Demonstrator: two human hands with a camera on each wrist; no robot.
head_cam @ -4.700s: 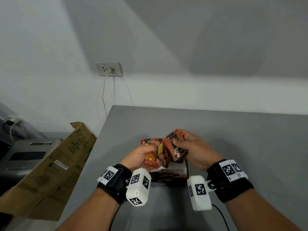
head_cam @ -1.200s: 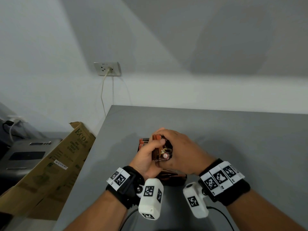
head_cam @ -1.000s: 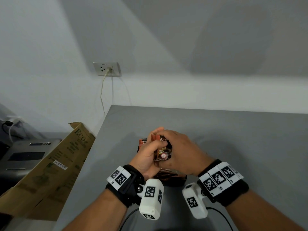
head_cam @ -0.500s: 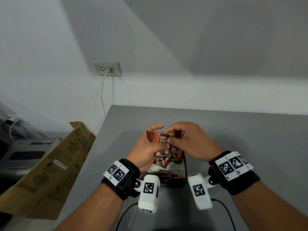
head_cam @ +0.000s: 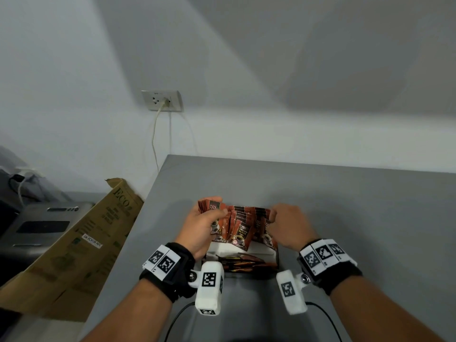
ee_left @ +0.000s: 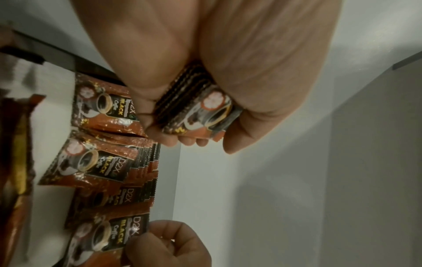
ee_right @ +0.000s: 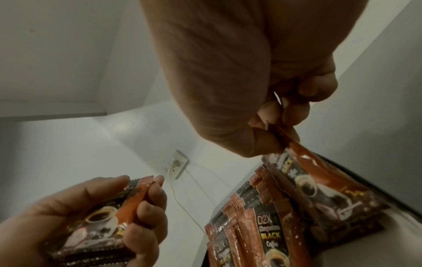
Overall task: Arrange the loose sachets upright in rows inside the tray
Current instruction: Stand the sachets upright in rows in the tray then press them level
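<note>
A small tray (head_cam: 276,255) with dark walls and a white inside sits on the grey table (head_cam: 357,206). Rows of brown coffee sachets (head_cam: 243,228) stand upright in it. My left hand (head_cam: 218,206) grips a stack of sachets (ee_left: 198,108) above the tray's left side. My right hand (head_cam: 272,215) pinches the top edge of a single sachet (ee_right: 319,189) at the right end of the rows, between thumb and fingers. In the left wrist view the right hand's fingers (ee_left: 166,247) hold that sachet's (ee_left: 109,240) top edge. The tray's far wall is hidden behind the sachets.
A flattened cardboard box (head_cam: 81,243) leans beside the table's left edge, with a grey machine (head_cam: 42,225) behind it. A wall socket (head_cam: 161,101) has a cable hanging down. Black wrist cables (head_cam: 177,319) trail near the front edge. The table stretches bare to the right.
The hands, together over the tray half a second ago, have parted. The right hand moved right and down with one sachet to the rows; the left keeps the stack.
</note>
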